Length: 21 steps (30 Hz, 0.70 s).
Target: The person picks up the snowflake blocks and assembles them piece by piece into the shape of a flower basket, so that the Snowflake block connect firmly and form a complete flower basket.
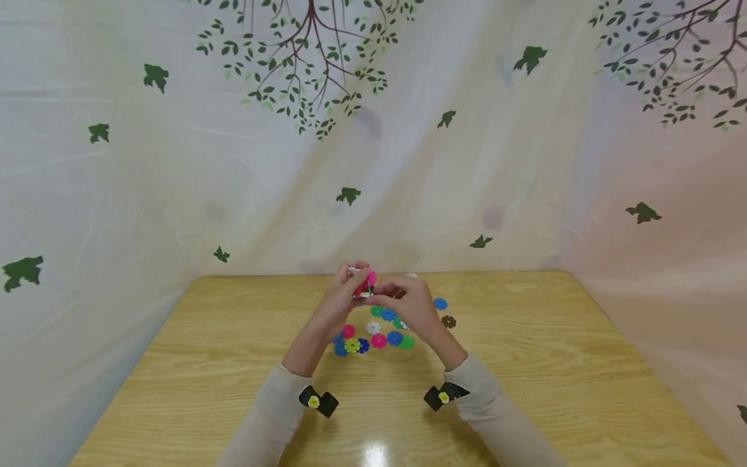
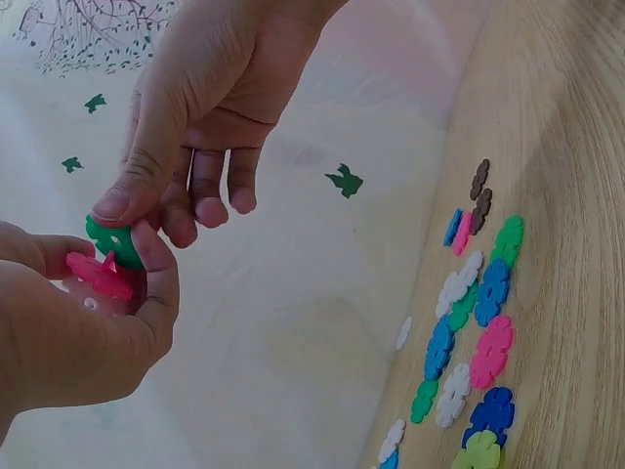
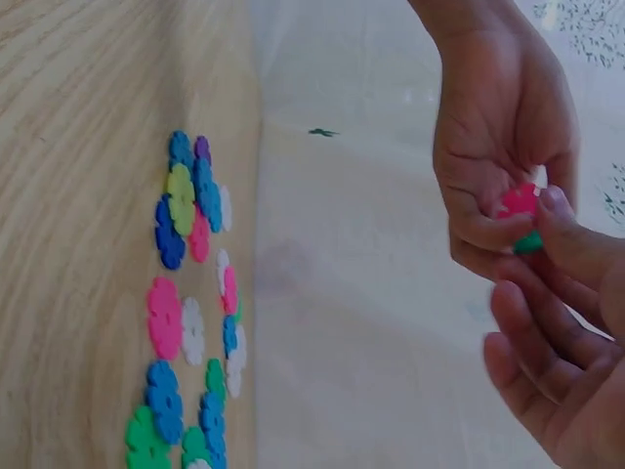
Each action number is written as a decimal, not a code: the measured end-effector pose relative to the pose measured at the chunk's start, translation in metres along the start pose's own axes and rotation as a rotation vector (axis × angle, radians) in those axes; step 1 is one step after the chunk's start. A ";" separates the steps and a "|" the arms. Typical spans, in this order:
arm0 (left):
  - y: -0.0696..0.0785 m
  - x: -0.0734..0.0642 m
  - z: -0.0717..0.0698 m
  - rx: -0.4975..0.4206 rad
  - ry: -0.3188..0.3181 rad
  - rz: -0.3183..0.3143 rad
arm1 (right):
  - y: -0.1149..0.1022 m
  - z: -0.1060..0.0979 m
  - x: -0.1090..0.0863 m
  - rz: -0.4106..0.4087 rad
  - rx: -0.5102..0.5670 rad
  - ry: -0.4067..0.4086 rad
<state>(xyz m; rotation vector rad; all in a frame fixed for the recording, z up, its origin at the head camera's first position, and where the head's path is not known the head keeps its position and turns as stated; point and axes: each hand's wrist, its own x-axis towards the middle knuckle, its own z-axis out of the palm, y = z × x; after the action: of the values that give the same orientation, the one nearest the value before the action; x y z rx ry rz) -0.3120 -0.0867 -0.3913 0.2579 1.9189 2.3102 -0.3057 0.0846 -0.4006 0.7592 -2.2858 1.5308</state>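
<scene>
Over the table, my left hand [image 1: 337, 303] grips a small cluster of flower-shaped plastic discs. A pink disc [image 2: 100, 277] shows between its thumb and fingers, and a white piece [image 3: 540, 177] peeks out beside it. A green disc [image 2: 115, 242] stands at an angle against the pink one, close to the left fingertips. My right hand [image 1: 413, 306] comes in from the other side and pinches the green disc at its edge, thumb on top. Its other fingers hang loosely curled. Part of the cluster is hidden inside the left palm.
Several loose flower discs lie below the hands on the wooden table [image 1: 233, 376], among them a yellow disc [image 1: 353, 346], a pink disc [image 1: 379, 340] and a brown disc [image 1: 449, 322]. A printed cloth [image 1: 408, 194] hangs behind the table's back edge.
</scene>
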 end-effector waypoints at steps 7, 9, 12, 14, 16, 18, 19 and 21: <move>0.001 0.001 -0.004 0.002 0.030 -0.020 | 0.008 -0.021 0.004 0.060 -0.098 -0.349; 0.001 0.002 -0.006 0.006 0.042 -0.018 | 0.015 -0.026 0.005 0.061 -0.141 -0.454; 0.003 0.002 -0.008 0.009 0.049 -0.026 | 0.028 -0.029 0.004 0.103 -0.190 -0.587; 0.005 0.001 -0.009 0.012 0.042 -0.033 | 0.037 -0.028 0.002 0.145 -0.215 -0.644; 0.007 0.001 -0.009 0.021 0.032 -0.038 | 0.048 -0.026 -0.001 0.189 -0.242 -0.670; 0.007 0.000 -0.009 0.029 0.020 -0.039 | 0.057 -0.023 -0.005 0.226 -0.268 -0.683; 0.007 0.000 -0.009 0.037 0.013 -0.037 | 0.061 -0.021 -0.007 0.245 -0.275 -0.684; 0.008 -0.001 -0.009 0.044 0.000 -0.038 | 0.066 -0.018 -0.010 0.268 -0.292 -0.679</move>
<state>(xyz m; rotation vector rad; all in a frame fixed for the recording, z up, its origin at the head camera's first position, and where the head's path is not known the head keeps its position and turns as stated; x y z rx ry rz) -0.3134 -0.0972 -0.3856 0.2239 1.9590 2.2458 -0.3360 0.1234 -0.4495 1.0352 -3.1253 1.0854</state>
